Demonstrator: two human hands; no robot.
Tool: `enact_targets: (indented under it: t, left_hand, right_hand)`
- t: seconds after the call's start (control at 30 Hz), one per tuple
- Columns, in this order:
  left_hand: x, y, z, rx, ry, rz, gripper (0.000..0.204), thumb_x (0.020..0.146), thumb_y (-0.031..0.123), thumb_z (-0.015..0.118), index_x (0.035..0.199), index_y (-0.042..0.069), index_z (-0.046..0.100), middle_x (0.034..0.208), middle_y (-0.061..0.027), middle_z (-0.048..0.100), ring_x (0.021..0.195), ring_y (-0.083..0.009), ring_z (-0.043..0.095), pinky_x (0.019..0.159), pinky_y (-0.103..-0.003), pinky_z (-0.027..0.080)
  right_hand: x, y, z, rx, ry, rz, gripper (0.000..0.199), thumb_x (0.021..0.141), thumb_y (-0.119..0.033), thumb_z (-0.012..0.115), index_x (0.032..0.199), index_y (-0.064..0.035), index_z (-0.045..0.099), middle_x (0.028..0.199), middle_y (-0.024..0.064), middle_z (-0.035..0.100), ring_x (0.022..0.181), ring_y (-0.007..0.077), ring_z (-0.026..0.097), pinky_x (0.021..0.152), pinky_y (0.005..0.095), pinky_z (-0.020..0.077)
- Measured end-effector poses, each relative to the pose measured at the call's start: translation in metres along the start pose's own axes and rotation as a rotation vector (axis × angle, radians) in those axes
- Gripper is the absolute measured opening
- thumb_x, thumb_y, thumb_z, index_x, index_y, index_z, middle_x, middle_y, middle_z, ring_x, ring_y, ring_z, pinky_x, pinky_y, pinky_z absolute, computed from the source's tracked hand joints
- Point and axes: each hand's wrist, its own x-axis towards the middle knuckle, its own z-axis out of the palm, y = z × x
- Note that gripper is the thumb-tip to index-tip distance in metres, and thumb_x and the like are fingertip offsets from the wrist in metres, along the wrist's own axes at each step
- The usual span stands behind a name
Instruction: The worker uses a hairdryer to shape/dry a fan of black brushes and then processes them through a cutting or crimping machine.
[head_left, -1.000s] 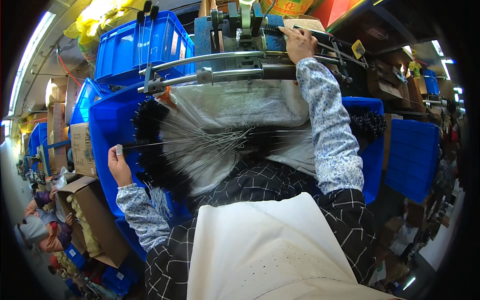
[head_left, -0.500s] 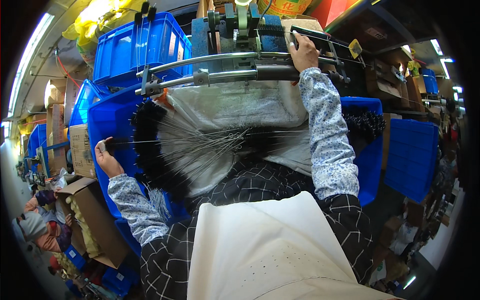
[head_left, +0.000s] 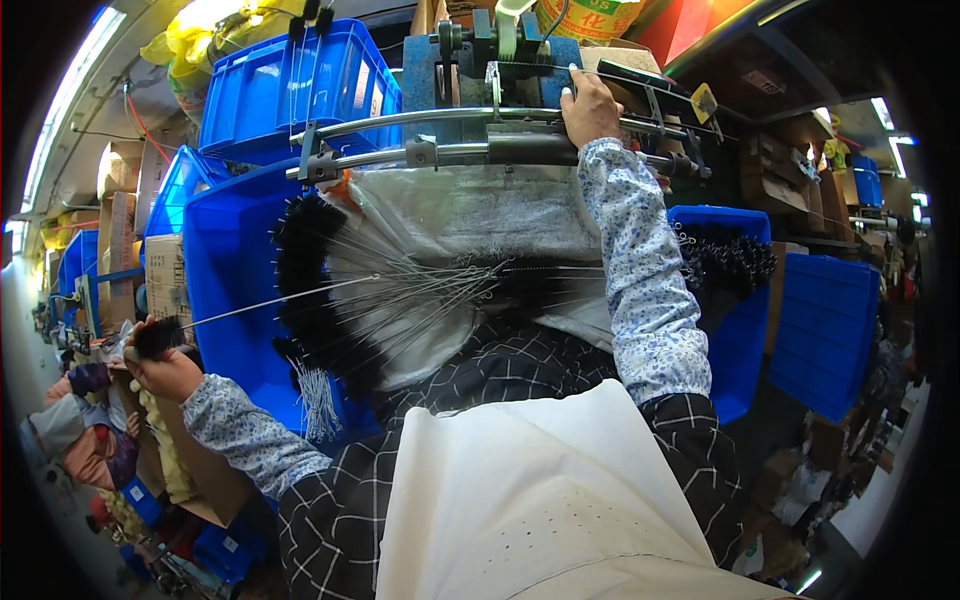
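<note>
My left hand (head_left: 165,372) is closed round the black bristle head of a wire-handled brush (head_left: 158,338). Its thin wire stem (head_left: 285,298) reaches right, over the pile of brushes, to a small loop at its end. Many similar brushes (head_left: 305,265) lie fanned across my lap area, bristles to the left and wire loops toward the middle. At the far side, my right hand (head_left: 592,108) pinches at a thin wire (head_left: 540,66) running along a bench machine (head_left: 500,75); its fingertips are partly hidden. Two metal rails (head_left: 450,150) cross in front of the machine.
A blue tub (head_left: 215,250) flanks the brushes on the left, with more black brushes (head_left: 730,262) at right. Blue crates stand at the back left (head_left: 300,95) and right (head_left: 825,335). Another person (head_left: 90,430) is beside an open carton (head_left: 190,455) at lower left.
My left hand has swung left and down, drawing the brush away from the pile. My right hand has shifted slightly left along the machine; the dark bristled piece seen there is gone from view.
</note>
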Motion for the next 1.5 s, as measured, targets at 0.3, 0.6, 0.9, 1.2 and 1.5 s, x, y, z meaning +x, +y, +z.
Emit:
enact_targets:
  t: [0.3,0.6,0.9,1.2,1.5]
  left_hand:
    - [-0.036,-0.003,0.031,-0.018,-0.019,-0.058,0.023,0.087,0.020,0.040,0.093,-0.001,0.043,0.086,-0.0160,0.055,0.077,-0.0265,0.056,0.074,-0.034,0.047]
    - [-0.068,-0.013,0.082,0.020,-0.169,0.002,0.021,0.088,0.017,0.034,0.092,-0.001,0.044,0.083,-0.0160,0.055,0.074,-0.0251,0.057,0.071,-0.034,0.049]
    - [-0.068,-0.006,0.080,0.008,-0.163,0.009,0.020,0.088,0.016,0.036,0.092,-0.002,0.043,0.083,-0.0161,0.055,0.074,-0.0254,0.057,0.071,-0.035,0.050]
    - [-0.069,-0.008,0.077,0.009,-0.168,0.016,0.019,0.088,0.014,0.035,0.090,-0.003,0.045,0.083,-0.0162,0.055,0.074,-0.0254,0.057,0.071,-0.036,0.050]
    - [-0.054,-0.001,0.054,0.133,-0.091,0.041,0.027,0.088,0.022,0.034,0.089,-0.002,0.045,0.081,-0.0166,0.055,0.071,-0.0269,0.057,0.068,-0.035,0.049]
  right_hand:
    - [-0.002,-0.025,0.003,-0.013,-0.026,-0.002,0.037,0.073,-0.016,0.052,0.109,-0.0079,0.050,0.106,0.0098,0.052,0.097,0.0235,0.049,0.080,0.0393,0.0368]
    - [-0.006,-0.064,0.005,-0.022,-0.080,0.032,0.037,0.075,-0.016,0.051,0.111,-0.0079,0.048,0.104,0.0063,0.051,0.096,0.0204,0.049,0.077,0.0378,0.0365]
    - [-0.008,-0.065,0.000,-0.009,-0.119,0.032,0.036,0.076,-0.015,0.051,0.111,-0.0076,0.048,0.105,0.0059,0.050,0.097,0.0199,0.048,0.079,0.0362,0.0349]
    - [-0.008,-0.056,0.004,0.024,-0.076,0.011,0.037,0.075,-0.015,0.052,0.111,-0.0070,0.048,0.106,0.0076,0.051,0.098,0.0209,0.048,0.081,0.0381,0.0346]
    - [0.009,-0.024,0.001,0.040,-0.039,-0.076,0.037,0.071,-0.015,0.053,0.107,-0.0069,0.051,0.106,0.0132,0.051,0.096,0.0271,0.050,0.081,0.0415,0.0370]
